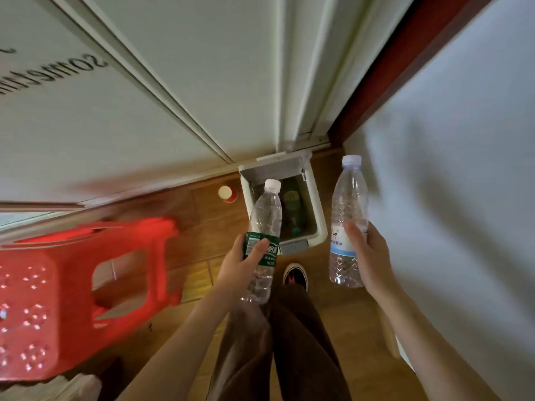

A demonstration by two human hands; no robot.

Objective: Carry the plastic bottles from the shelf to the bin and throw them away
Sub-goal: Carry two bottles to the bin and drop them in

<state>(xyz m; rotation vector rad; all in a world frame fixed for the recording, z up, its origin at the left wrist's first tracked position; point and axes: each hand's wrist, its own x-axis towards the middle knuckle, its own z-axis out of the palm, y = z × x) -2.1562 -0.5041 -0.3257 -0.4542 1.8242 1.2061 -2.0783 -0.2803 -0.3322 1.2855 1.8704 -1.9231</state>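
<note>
My left hand [241, 263] grips a clear plastic bottle with a green label [265, 224] around its middle, cap pointing away, just over the near left edge of the bin. My right hand [366, 253] holds a second clear bottle with a white and blue label [347, 204], upright, to the right of the bin. The white pedal bin [317, 209] stands on the floor against the door, its lid raised. Inside it I make out at least one greenish bottle [292, 204].
A red plastic stool [86, 273] stands to the left. A small red cup [227, 193] sits on the wooden floor left of the bin. My shoe [295, 276] rests by the bin's pedal. A white wall runs along the right, sliding doors ahead.
</note>
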